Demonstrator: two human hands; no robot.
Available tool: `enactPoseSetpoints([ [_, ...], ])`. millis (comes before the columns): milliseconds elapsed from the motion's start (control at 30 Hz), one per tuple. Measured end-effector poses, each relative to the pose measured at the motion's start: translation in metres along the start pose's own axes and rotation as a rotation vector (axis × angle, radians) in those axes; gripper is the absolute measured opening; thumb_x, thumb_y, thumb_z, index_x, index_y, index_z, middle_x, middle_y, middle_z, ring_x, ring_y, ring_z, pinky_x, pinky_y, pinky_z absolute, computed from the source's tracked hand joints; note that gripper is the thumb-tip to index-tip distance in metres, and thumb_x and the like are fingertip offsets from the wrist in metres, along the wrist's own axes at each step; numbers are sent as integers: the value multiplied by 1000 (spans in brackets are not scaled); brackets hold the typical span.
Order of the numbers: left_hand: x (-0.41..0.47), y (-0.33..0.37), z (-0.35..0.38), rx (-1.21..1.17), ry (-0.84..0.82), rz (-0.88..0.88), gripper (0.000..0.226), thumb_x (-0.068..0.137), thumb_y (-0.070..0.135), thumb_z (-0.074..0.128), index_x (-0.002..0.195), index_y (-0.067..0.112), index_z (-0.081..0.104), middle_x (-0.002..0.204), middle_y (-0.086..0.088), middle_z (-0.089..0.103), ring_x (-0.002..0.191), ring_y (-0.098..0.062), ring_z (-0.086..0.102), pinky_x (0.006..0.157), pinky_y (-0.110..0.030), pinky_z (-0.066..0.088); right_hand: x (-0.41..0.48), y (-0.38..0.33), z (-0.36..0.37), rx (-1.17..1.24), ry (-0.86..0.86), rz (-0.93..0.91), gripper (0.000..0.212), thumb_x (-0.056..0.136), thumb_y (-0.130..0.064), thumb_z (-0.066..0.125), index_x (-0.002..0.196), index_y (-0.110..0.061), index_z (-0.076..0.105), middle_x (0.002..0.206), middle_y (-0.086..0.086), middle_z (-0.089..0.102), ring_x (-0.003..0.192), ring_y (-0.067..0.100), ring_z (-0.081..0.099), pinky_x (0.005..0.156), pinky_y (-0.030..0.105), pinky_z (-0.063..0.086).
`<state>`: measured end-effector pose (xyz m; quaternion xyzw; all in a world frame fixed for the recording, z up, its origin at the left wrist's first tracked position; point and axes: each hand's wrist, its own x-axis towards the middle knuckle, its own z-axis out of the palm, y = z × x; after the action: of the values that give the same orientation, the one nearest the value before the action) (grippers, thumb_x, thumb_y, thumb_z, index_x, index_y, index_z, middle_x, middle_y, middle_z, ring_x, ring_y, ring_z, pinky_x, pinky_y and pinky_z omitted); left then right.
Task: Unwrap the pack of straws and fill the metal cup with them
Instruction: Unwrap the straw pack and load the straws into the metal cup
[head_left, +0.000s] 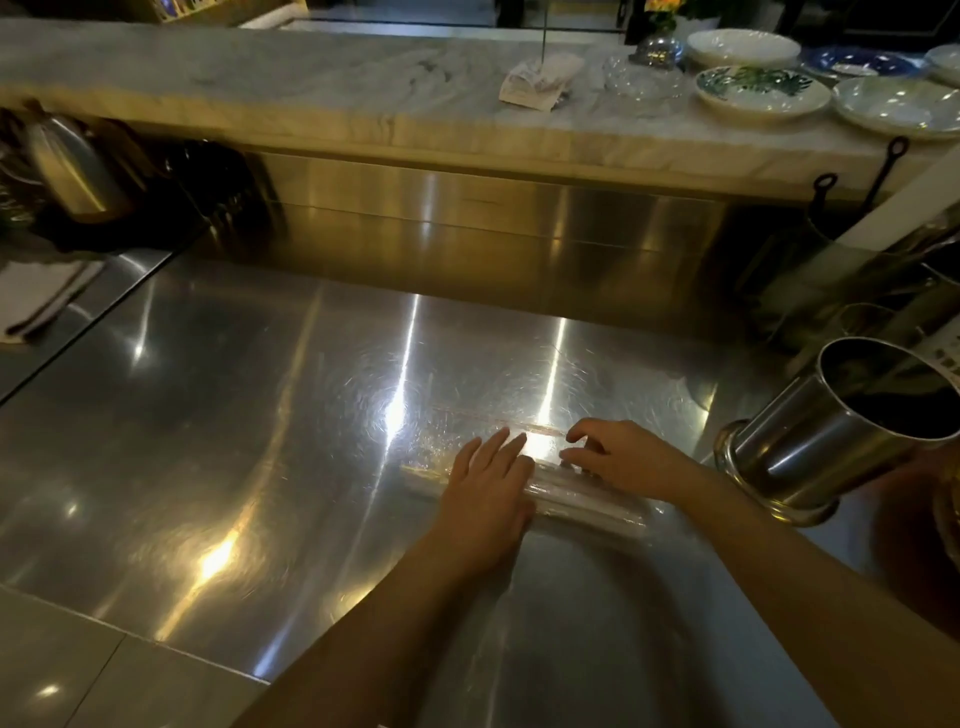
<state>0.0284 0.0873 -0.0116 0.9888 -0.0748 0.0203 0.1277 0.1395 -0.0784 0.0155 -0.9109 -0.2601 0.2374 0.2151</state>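
A bundle of straws (587, 506) in clear plastic wrap lies flat on the steel counter (234, 415), running left to right. My left hand (488, 483) rests flat on the bundle's left part, fingers spread. My right hand (618, 457) sits just behind the bundle with its fingers curled down onto the wrap; a loose sheet of clear wrap (457, 431) spreads out behind the hands. The metal cup (831, 436) stands to the right of the bundle, its dark opening facing up.
A raised marble ledge (260, 88) runs along the back with plates (761, 91), a glass bowl (641, 78) and a paper slip (535, 83). Metal canisters with utensils (852, 270) crowd the right edge. A steel jug (72, 166) and a folded cloth (41, 301) sit at the left.
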Motion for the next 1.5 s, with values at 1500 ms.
enactPoseSetpoints([
  [1500, -28, 30, 0, 26, 211, 25, 27, 83, 41, 46, 88, 23, 66, 102, -1, 65, 98, -19, 59, 91, -37, 45, 16, -27, -44, 69, 13, -111, 17, 77, -26, 70, 88, -14, 66, 84, -3, 59, 79, 15, 58, 58, 18, 40],
])
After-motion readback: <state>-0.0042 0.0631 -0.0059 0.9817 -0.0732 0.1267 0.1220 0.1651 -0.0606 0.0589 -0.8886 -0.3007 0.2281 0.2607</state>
